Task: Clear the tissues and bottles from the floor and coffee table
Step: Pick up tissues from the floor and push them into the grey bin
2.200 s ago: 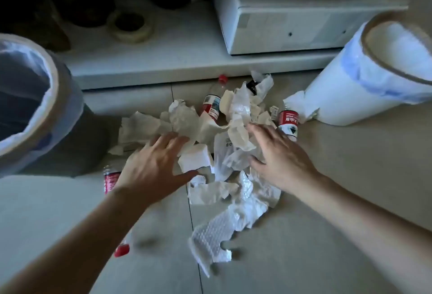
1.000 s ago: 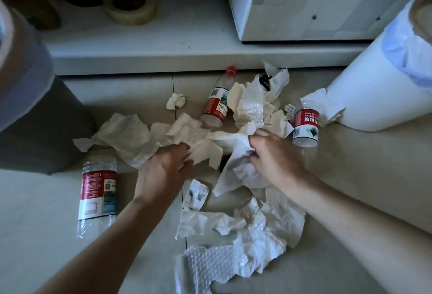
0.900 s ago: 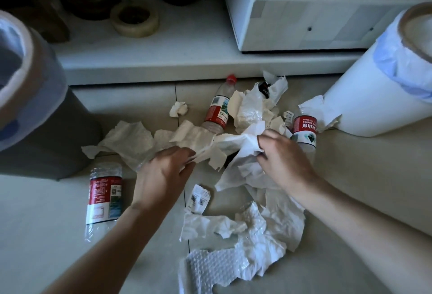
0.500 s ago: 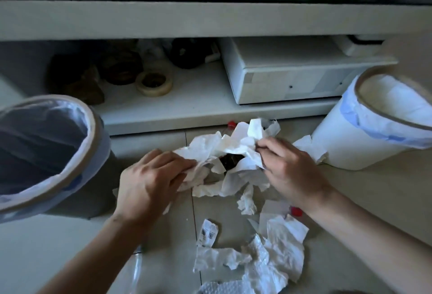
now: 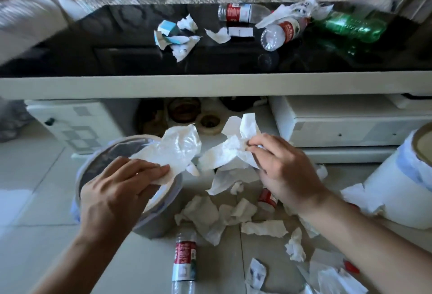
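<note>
Nearest, below the hands, two clear bottles with red labels are seen on the floor: one lying lengthwise under the left hand, one partly hidden behind the right hand. Around them crumpled white tissues are scattered, too many to count surely. A wrinkled tissue is pinched by the left hand over the grey bin; a second bunch is gripped by the right hand. A white bin stands to the right of the right hand. Beyond the hands, on the black surface, two clear red-labelled bottles, one green bottle and several tissue scraps are lying.
</note>
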